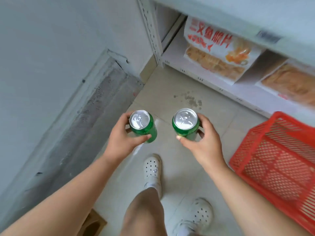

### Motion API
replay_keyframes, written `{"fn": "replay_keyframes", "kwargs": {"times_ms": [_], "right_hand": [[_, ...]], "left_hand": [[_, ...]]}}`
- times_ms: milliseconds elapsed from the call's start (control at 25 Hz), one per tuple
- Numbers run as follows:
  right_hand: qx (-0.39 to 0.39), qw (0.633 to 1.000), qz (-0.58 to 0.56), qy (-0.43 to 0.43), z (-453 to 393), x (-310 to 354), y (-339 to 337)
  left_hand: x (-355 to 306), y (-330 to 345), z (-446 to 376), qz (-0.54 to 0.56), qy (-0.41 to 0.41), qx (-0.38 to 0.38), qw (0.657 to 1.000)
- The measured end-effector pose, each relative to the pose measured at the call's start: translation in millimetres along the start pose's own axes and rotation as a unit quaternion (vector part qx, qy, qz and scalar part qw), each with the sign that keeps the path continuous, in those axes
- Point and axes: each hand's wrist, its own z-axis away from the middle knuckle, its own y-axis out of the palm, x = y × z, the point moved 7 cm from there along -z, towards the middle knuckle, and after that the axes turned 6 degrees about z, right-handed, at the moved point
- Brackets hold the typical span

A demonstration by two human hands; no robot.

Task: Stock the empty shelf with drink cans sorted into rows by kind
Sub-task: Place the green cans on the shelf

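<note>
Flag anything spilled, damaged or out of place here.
A patch of dark spots marks the floor tiles by the shelf base, like a dried spill. The wall trim looks cracked. Both green cans look intact.

Bare tiled floor (pixel 170 92) open ahead of both hands, white wall (pixel 51 40) closing the left side, red mesh crate (pixel 276 154) standing at the right, white shelf unit (pixel 213 80) ahead-right, its low tier filled with snack bags (pixel 219 48), upper board (pixel 238 16) overhanging them.

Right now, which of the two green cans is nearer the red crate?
The green can in the right hand; the red crate sits on that side. The left hand's can is farther.
</note>
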Motion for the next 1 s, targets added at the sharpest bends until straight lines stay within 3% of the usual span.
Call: {"fn": "replay_keyframes", "kwargs": {"times_ms": [280, 560, 760, 1000], "right_hand": [[0.035, 0.990, 0.079, -0.108, 78, 246, -133], [0.020, 0.977, 0.093, -0.189, 120, 424, -246], [-0.009, 0.980, 0.050, -0.193, 122, 488, -300], [-0.078, 0.982, 0.002, -0.170, 69, 508, -339]], "left_hand": [[-244, -72, 88, -0.068, 0.100, 0.081, 0.989], [-442, -127, 143, -0.084, 0.208, 0.097, 0.970], [-544, -146, 137, -0.089, 0.269, 0.096, 0.954], [-620, -124, 65, -0.061, 0.315, 0.110, 0.941]]}}
